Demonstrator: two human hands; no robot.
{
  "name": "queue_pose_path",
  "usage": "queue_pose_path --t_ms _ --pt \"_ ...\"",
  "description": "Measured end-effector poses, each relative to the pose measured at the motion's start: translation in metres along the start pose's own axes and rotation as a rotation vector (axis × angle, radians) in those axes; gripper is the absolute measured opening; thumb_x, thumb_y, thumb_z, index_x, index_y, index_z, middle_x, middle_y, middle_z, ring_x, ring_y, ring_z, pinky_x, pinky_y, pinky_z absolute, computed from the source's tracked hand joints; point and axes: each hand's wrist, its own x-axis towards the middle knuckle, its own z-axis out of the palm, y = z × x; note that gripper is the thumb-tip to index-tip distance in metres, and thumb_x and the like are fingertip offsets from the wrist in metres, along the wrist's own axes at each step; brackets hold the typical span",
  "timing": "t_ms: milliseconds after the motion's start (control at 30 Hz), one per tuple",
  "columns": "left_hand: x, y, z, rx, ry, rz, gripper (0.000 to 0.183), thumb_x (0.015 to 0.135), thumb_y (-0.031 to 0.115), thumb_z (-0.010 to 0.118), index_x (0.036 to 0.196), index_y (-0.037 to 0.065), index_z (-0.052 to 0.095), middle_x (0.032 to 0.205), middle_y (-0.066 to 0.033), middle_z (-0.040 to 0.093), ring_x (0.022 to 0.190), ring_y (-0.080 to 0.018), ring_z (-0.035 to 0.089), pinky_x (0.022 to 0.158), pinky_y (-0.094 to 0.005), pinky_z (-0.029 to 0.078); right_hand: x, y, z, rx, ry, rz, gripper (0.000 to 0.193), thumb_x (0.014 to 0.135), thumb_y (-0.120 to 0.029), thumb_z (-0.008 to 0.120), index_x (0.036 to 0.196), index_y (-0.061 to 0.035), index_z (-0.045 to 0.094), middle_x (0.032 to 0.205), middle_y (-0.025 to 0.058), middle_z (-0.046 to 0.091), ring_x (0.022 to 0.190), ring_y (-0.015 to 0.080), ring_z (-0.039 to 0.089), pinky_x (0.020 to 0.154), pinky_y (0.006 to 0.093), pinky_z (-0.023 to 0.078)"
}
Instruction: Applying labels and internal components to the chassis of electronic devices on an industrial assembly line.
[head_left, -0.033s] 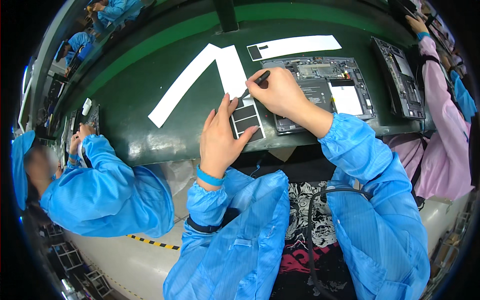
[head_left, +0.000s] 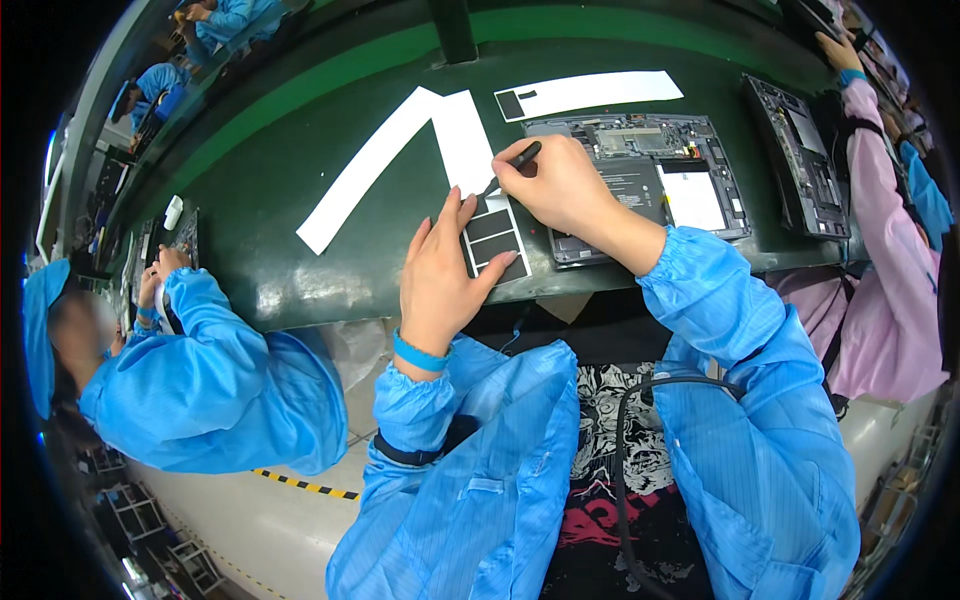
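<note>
working at a dark green desk (head_left: 245, 200), beside an opened laptop (head_left: 632, 180), over a white strip (head_left: 463, 140).
flanking the strip on the right with the laptop, partly under the right forearm, perhaps for a short reach; laying the strip flat near the desk's front edge, before the body, likely for a close view. pressing it down with the left hand (head_left: 437, 275), fingers loosely spread and gripping nothing, thumb and fingertips on the surface, seemingly against sliding. pinching a slim black tool (head_left: 525, 155) in the right hand (head_left: 560, 185), closed around it like a pen, slanted down probably for fine control. framing black patches (head_left: 492, 222) between left thumb and fingertips; cannot tell whether touching the strip with the tool's tip.
</note>
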Motion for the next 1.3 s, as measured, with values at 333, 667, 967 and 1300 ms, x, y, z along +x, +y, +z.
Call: queue_pose_path --t_ms 333,667,967,1300 --pt "0.000 0.003 0.007 0.071 -0.025 0.022 0.077 0.083 0.032 0.071 0.140 -0.004 0.034 0.129 -0.0174 0.058 0.120 -0.0322 0.054 0.107 -0.0480 0.035 -0.007 0.004 0.000 0.190 0.060 -0.015 0.027 0.087 -0.018 0.061 0.100 0.0042 0.069 0.054 0.0117 0.062 0.050 0.0170 0.064 0.051 0.0300 0.047" --pt "0.006 0.006 -0.007 0.219 -0.137 0.148 0.062 0.084 0.023 0.068 0.136 0.000 0.044 0.133 -0.0183 0.053 0.123 -0.0361 0.050 0.104 -0.0463 0.038 -0.041 0.074 -0.174 0.509 0.381 0.107 0.026 0.093 -0.019 0.063 0.105 0.0033 0.063 0.091 0.0126 0.069 0.080 0.0189 0.071 0.059 0.0226 0.053" --pt "0.095 0.106 -0.011 -0.045 -0.443 0.308 0.039 0.089 0.025 0.062 0.118 -0.001 0.055 0.121 -0.0202 0.058 0.110 -0.0387 0.056 0.093 -0.0408 0.046 -0.014 0.143 -0.209 0.578 0.276 0.260 0.025 0.092 -0.021 0.064 0.103 0.0012 0.062 0.090 0.0170 0.070 0.046 0.0057 0.047 0.040 0.0185 0.031" --pt "0.131 0.144 0.101 -0.240 -0.346 0.470 0.049 0.084 0.026 0.066 0.124 0.000 0.055 0.128 -0.0223 0.052 0.120 -0.0388 0.048 0.101 -0.0443 0.039 -0.024 0.147 -0.203 0.698 0.293 0.328 0.028 0.094 -0.021 0.061 0.108 0.0039 0.057 0.085 0.0201 0.069 0.044 0.0035 0.037 0.042 0.0189 0.028"
